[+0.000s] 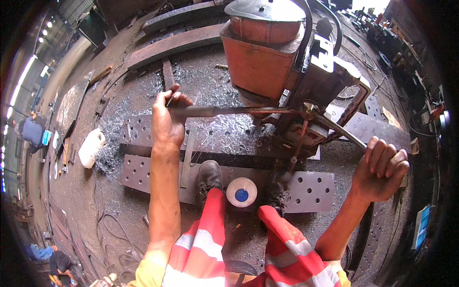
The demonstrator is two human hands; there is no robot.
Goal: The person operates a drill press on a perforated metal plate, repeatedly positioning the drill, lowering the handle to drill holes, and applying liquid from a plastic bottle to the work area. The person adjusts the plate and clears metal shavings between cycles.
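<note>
A magnetic drill [262,57] with an orange-red motor housing stands in front of me on a perforated steel plate [138,131]. Feed levers spread out from its hub [309,111]. My left hand [169,115] is closed around the grip of the long left-pointing feed lever [201,111]; a thin dark piece shows by its thumb, too small to name. My right hand [380,170] has its fingers wrapped at the end of another feed lever [342,131], on the right. A third, rusty lever [302,138] points down toward my shoes.
Metal shavings [210,131] litter the plate and floor. Another perforated plate [311,191] lies under my shoes, with a round white container [241,192] between them. A white jug [92,147] stands at left. Steel beams [177,45] lie beyond; cables [119,229] trail nearby. Other people [32,131] are at far left.
</note>
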